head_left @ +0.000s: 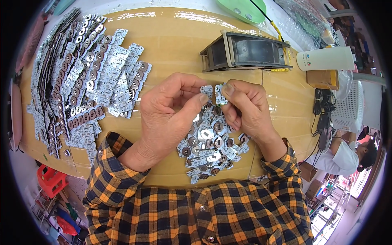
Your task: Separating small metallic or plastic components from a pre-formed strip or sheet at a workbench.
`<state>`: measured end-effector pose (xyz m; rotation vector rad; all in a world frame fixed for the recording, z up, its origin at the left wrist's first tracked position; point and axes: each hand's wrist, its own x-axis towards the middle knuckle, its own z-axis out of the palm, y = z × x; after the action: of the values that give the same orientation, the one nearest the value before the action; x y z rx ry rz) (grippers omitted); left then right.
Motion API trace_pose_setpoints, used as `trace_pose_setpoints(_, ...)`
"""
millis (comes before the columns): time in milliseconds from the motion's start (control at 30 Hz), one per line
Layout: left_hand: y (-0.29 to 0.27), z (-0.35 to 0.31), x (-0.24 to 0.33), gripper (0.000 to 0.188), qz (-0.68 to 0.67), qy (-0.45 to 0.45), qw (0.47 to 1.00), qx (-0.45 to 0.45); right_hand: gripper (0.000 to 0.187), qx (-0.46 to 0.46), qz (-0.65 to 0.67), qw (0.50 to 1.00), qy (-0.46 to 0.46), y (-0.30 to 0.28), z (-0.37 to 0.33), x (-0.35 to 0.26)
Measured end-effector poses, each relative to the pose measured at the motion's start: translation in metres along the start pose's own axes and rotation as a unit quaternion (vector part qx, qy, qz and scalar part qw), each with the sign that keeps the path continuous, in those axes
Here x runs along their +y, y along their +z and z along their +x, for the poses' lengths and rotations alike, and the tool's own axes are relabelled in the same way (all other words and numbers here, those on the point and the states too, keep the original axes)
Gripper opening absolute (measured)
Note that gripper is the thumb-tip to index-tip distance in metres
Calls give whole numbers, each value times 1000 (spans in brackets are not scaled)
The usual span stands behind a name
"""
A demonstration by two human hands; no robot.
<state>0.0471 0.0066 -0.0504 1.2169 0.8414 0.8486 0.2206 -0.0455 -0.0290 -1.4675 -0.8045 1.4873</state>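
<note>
Over the cardboard-covered table, both my hands are raised close together, thumbs facing. My left hand [173, 108] is closed, pinching a small pale circuit board [207, 90] between thumb and fingers. My right hand [250, 107] grips another small pale circuit board [220, 94] under its thumb. A narrow gap shows between the two pieces. Below and between the hands spreads a loose pile of small circuit boards [205, 134], many carrying a round dark or silvery disc. To the left lie stacked rows of board strips [98, 69] with the same discs.
A black box-shaped fan [253, 51] stands beyond my right hand. Farther right are a white cup [325, 59], a small cardboard box [322, 79], black cables [324, 102] and a white plastic basket [348, 108]. Another person [339, 157] sits at the right; a red stool [52, 180] stands lower left.
</note>
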Motion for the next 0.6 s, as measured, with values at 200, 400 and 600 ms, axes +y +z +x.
trace_pose_setpoints(200,0,0,3,21,-31,14,999,-27,34,0,-7,1000,6,0,1,0)
trace_pose_setpoints(400,-7,5,-2,16,20,108,991,-82,36,-18,18,999,-25,-3,-2,5)
trace_pose_setpoints(600,-21,11,11,12,113,148,960,-208,36,-23,-60,997,35,-5,-8,-5)
